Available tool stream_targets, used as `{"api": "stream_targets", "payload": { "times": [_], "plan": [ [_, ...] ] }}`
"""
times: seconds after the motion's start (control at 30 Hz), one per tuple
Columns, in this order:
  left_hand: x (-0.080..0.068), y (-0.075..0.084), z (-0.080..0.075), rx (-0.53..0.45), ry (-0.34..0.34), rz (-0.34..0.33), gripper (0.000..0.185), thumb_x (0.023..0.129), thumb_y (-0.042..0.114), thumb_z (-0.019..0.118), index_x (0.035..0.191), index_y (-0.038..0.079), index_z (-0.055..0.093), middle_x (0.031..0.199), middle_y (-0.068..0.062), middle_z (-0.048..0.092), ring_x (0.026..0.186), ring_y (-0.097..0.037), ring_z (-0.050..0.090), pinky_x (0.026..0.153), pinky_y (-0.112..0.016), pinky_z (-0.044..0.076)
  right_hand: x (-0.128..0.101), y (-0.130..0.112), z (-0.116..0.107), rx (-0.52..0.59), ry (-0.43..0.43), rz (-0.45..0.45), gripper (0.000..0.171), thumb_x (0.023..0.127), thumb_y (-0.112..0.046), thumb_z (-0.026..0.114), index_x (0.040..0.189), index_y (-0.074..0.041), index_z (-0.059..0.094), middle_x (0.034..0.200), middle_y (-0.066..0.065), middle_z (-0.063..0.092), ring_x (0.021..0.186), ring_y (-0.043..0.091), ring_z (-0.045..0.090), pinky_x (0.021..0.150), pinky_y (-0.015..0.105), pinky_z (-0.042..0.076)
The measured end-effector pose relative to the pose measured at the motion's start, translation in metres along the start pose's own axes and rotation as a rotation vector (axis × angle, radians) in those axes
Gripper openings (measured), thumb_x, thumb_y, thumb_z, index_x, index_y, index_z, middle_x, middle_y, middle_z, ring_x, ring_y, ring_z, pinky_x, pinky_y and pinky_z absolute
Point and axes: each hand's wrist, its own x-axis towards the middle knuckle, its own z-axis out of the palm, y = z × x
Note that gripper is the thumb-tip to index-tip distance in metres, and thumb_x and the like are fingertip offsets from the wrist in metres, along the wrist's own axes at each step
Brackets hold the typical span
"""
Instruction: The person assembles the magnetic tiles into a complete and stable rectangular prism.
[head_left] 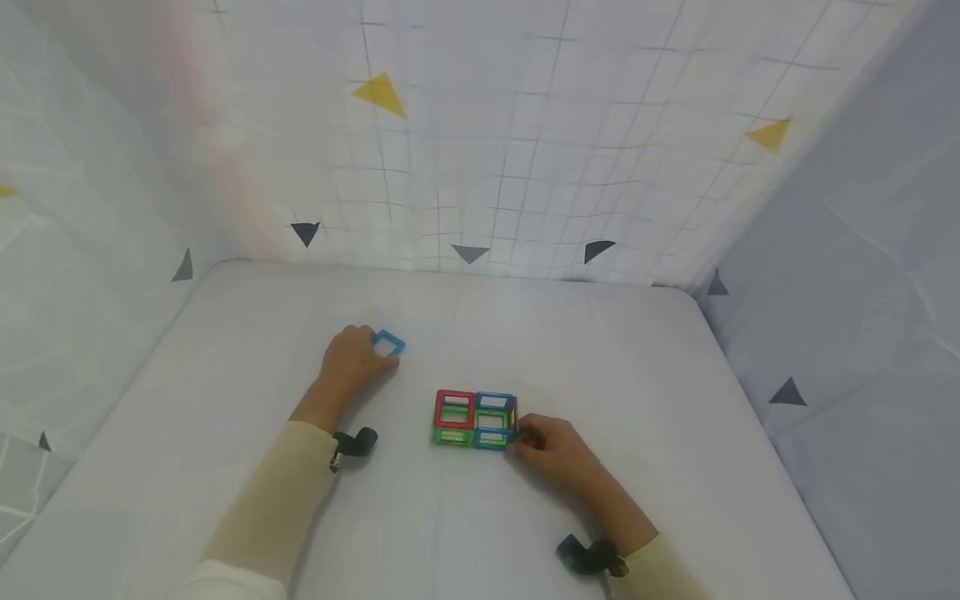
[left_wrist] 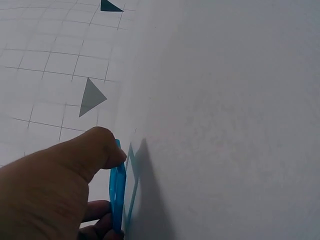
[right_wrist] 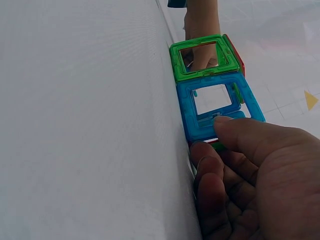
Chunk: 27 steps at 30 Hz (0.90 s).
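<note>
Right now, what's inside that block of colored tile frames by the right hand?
Through the open frames of the tile block only the white table and more frame edges show. The right hand covers its near corner, so that part is unseen.

Two hands are in view. One loose blue square tile (head_left: pixel 388 342) lies apart. The block shows two green, two blue and one red tile.

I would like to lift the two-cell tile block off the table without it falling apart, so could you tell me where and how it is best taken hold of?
Judging by its shape, grip the tile block across its two short ends, from above, squeezing inward along its length. Its open square frames join only edge to edge, so pulling one frame would likely detach it. The right hand already holds the right end; the left hand, pinching a loose blue tile, would need freeing first.
</note>
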Motion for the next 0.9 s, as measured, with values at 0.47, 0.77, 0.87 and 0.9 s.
{"api": "stream_targets", "payload": {
  "times": [0.47,0.77,0.87,0.9],
  "plan": [
    [-0.006,-0.004,0.003,-0.078,-0.066,0.05,0.073,0.08,0.041,0.074,0.136,-0.001,0.054,0.132,-0.02,0.058,0.113,-0.034,0.055,0.103,-0.053,0.047,-0.001,-0.002,-0.001,0.011,-0.001,0.006,0.018,0.09,-0.026,0.073,0.107,-0.02,0.069,0.087,-0.011,0.067,0.08,0.013,0.06,0.072,0.025,0.054],
    [-0.016,0.005,-0.002,-0.072,-0.072,0.099,0.069,0.081,0.041,0.074,0.136,0.004,0.055,0.13,-0.016,0.059,0.109,-0.031,0.056,0.098,-0.05,0.051,-0.001,-0.002,0.0,0.004,0.004,0.009,0.02,0.09,-0.026,0.073,0.108,-0.019,0.069,0.087,-0.01,0.066,0.081,0.013,0.059,0.071,0.025,0.053],
    [-0.018,0.008,-0.003,-0.066,-0.069,0.113,0.069,0.08,0.041,0.075,0.135,0.004,0.056,0.126,-0.015,0.061,0.105,-0.03,0.057,0.095,-0.048,0.053,-0.001,-0.001,0.0,0.011,0.008,0.003,0.02,0.09,-0.025,0.074,0.107,-0.017,0.07,0.087,-0.009,0.066,0.08,0.014,0.059,0.071,0.025,0.053],
    [-0.019,0.01,-0.004,-0.06,-0.068,0.118,0.069,0.08,0.041,0.076,0.135,0.004,0.057,0.125,-0.014,0.061,0.104,-0.029,0.057,0.095,-0.048,0.054,-0.001,-0.001,0.0,0.013,0.01,0.003,0.019,0.09,-0.025,0.074,0.107,-0.017,0.07,0.087,-0.009,0.066,0.08,0.014,0.059,0.071,0.025,0.053]
  ]
}}
